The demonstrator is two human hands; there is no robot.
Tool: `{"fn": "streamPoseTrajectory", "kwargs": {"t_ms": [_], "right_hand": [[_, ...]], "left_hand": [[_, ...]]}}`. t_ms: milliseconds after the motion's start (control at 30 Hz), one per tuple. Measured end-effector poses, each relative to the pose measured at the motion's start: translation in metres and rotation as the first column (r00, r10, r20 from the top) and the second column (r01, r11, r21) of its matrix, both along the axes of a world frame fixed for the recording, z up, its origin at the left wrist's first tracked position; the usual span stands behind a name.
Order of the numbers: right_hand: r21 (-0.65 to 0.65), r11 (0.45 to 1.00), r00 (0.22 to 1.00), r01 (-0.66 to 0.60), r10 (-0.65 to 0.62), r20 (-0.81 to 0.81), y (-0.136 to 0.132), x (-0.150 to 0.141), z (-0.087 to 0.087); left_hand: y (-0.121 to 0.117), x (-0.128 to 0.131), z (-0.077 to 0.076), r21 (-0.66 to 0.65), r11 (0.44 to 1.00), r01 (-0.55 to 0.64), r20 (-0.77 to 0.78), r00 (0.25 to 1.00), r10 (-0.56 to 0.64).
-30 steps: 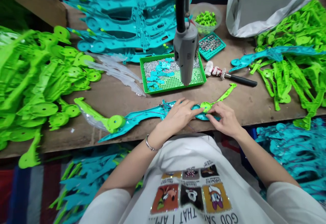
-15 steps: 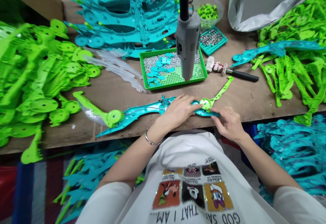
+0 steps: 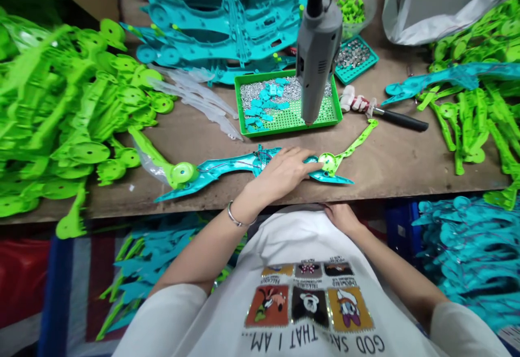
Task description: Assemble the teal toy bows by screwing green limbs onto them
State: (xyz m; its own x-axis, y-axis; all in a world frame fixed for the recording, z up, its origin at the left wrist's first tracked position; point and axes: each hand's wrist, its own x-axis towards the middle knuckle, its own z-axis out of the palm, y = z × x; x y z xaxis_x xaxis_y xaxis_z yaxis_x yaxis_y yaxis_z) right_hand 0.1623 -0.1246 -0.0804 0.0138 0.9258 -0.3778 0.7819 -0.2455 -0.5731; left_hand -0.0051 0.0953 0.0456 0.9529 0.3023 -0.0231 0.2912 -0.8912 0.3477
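Note:
A long blue plastic shell (image 3: 227, 169) lies along the front of the bench, thin wires running inside it. My left hand (image 3: 286, 170) is laid over its middle with the fingers closed round it, the fingertips beside a green arm piece (image 3: 353, 148) with a round base. At the shell's left end sits another green arm piece (image 3: 183, 174), with a clear plastic piece (image 3: 152, 164) behind it. My right hand (image 3: 342, 217) is low at the bench's front edge, against my shirt; its fingers are mostly hidden.
A grey electric screwdriver (image 3: 317, 67) hangs above a green tray (image 3: 284, 130) of screws and small blue pieces. Nearby are a teal tray (image 3: 355, 60) of metal parts, a tub (image 3: 368, 13) of green bits and a black-handled tool (image 3: 402, 119). Green parts (image 3: 81, 129) heap up at left.
My right hand has left the green arm piece and dropped to the bench's front edge. My left hand stays on the blue shell. The camera view has shifted slightly.

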Motion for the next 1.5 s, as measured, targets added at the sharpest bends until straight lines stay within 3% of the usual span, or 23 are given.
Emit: {"fn": "streamPoseTrajectory", "kwargs": {"t_ms": [67,133,200,267,300,333,400,433,467,533,567,633,700,767,867,933,1000,1067,1233,1367,1400,1500], "right_hand": [[0.022,1.0,1.0,-0.015,0.015,-0.027,-0.002,0.0,0.005],[0.044,0.998,0.997,-0.049,0.052,-0.056,-0.006,0.001,0.022],[0.094,0.989,0.986,-0.117,0.127,-0.107,-0.009,0.003,0.051],[0.164,0.974,0.96,-0.157,0.19,-0.205,-0.007,0.008,0.086],[0.174,0.978,0.948,-0.117,0.162,-0.275,-0.004,0.011,0.103],[0.151,0.988,0.931,-0.03,0.082,-0.355,0.001,0.016,0.119],[0.063,0.972,0.855,0.227,-0.168,-0.49,0.017,0.025,0.143],[0.012,0.944,0.789,0.33,-0.269,-0.552,0.027,0.029,0.15],[-0.038,0.915,0.717,0.402,-0.34,-0.608,0.037,0.032,0.155],[-0.112,0.889,0.603,0.445,-0.39,-0.696,0.058,0.034,0.158],[-0.129,0.891,0.575,0.435,-0.385,-0.722,0.067,0.033,0.158],[-0.126,0.906,0.565,0.403,-0.355,-0.744,0.079,0.029,0.158],[-0.12,0.921,0.573,0.37,-0.327,-0.752,0.084,0.027,0.158],[-0.165,0.924,0.534,0.345,-0.338,-0.775,0.084,0.027,0.158],[-0.32,0.88,0.337,0.352,-0.438,-0.834,0.081,0.031,0.151],[-0.389,0.839,0.187,0.38,-0.482,-0.856,0.077,0.032,0.143],[-0.394,0.832,0.124,0.39,-0.471,-0.873,0.072,0.03,0.134],[-0.358,0.849,0.146,0.389,-0.441,-0.886,0.069,0.027,0.128],[-0.229,0.851,0.347,0.473,-0.419,-0.839,0.071,0.03,0.132],[-0.179,0.874,0.452,0.451,-0.397,-0.799,0.077,0.046,0.138],[-0.149,0.881,0.489,0.448,-0.381,-0.785,0.08,0.052,0.138],[-0.007,0.889,0.613,0.458,-0.321,-0.722,0.095,0.074,0.136]], "left_hand": [[0.002,-0.003,0.0,-0.004,1.0,-0.007,-0.013,1.0,0.007],[0.004,-0.008,0.005,-0.027,1.0,-0.004,0.013,1.0,0.004],[0.004,-0.016,0.014,-0.083,0.996,-0.012,0.113,0.993,0.021],[-0.002,-0.028,0.026,-0.142,0.985,-0.095,0.301,0.944,0.134],[-0.008,-0.035,0.03,-0.167,0.97,-0.177,0.423,0.876,0.233],[-0.016,-0.041,0.034,-0.193,0.939,-0.286,0.561,0.753,0.345],[-0.037,-0.049,0.037,-0.273,0.839,-0.471,0.773,0.412,0.483],[-0.048,-0.05,0.036,-0.317,0.804,-0.503,0.8,0.313,0.511],[-0.058,-0.049,0.034,-0.358,0.794,-0.492,0.768,0.329,0.55],[-0.074,-0.04,0.03,-0.483,0.777,-0.403,0.555,0.545,0.628],[-0.079,-0.034,0.027,-0.567,0.743,-0.356,0.406,0.664,0.628],[-0.084,-0.02,0.024,-0.725,0.624,-0.293,0.192,0.783,0.591],[-0.084,-0.008,0.021,-0.802,0.539,-0.257,0.12,0.814,0.568],[-0.082,0.0,0.018,-0.814,0.524,-0.251,0.112,0.818,0.565],[-0.082,0.006,0.014,-0.84,0.481,-0.25,0.099,0.802,0.589],[-0.084,0.008,0.01,-0.897,0.378,-0.229,0.073,0.766,0.638],[-0.085,0.01,0.007,-0.931,0.297,-0.211,0.053,0.729,0.682],[-0.085,0.012,0.005,-0.922,0.314,-0.227,0.057,0.722,0.69],[-0.083,0.019,0.006,-0.804,0.527,-0.275,0.135,0.778,0.613],[-0.081,0.028,0.005,-0.81,0.542,-0.224,0.151,0.814,0.561],[-0.081,0.031,0.003,-0.793,0.569,-0.218,0.169,0.819,0.548],[-0.08,0.042,-0.002,-0.6,0.758,-0.257,0.3,0.806,0.511]]}}
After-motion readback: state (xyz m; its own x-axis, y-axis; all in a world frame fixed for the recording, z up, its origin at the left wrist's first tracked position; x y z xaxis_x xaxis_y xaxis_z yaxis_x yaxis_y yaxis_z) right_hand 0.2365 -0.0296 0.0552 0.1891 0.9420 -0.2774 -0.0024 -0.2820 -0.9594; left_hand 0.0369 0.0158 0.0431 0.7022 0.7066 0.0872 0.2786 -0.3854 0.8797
